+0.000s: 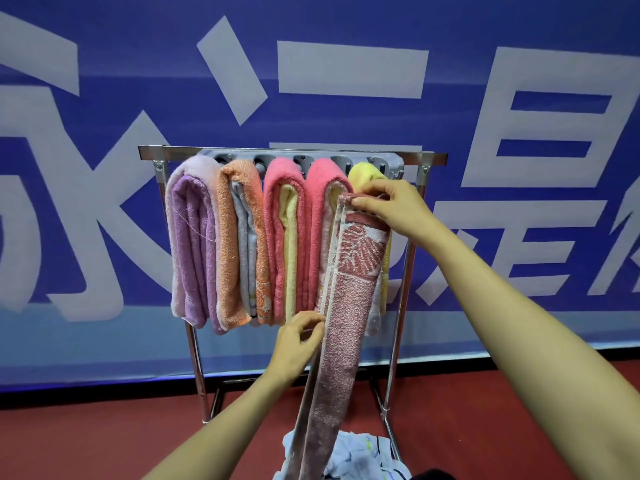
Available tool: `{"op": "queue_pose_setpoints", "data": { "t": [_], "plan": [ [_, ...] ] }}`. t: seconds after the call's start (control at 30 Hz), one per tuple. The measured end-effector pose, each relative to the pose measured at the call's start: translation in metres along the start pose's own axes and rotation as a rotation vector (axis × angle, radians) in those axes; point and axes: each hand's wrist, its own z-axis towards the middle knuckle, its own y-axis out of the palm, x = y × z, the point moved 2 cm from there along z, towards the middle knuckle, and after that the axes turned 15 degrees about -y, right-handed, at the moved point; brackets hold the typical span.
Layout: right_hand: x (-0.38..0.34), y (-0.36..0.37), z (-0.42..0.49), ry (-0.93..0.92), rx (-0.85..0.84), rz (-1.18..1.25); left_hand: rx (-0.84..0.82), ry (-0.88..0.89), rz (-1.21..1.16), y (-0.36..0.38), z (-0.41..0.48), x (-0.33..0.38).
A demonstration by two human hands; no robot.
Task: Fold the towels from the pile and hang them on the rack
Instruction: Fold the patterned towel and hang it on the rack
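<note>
Towel (346, 306) dusty pink, leaf-patterned, cream-edged; right hand (391, 206) fingers pinch top, left hand (298, 341) fingers pinch edge.

We are looking through a single wide-angle camera worn on the head, facing forward and slightly downward. The rack (291, 154) is sitting close at 12 o'clock, the blue banner (346, 126) is filling the view behind it, and the red floor (104, 438) is lining the 6 o'clock edge.

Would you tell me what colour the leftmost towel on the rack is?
The leftmost towel is light purple; head view.
</note>
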Motion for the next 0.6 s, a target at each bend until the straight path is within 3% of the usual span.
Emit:
{"op": "queue_pose_setpoints", "data": {
  "t": [0.23, 0.6],
  "plan": [
    [-0.005, 0.0, 0.001, 0.004, 0.0, -0.022, 0.069, -0.028, -0.056, 0.011, -0.002, 0.007],
    [0.015, -0.016, -0.008, 0.028, 0.072, -0.148, -0.298, -0.276, -0.346, 0.007, 0.001, 0.005]
  ]
}}
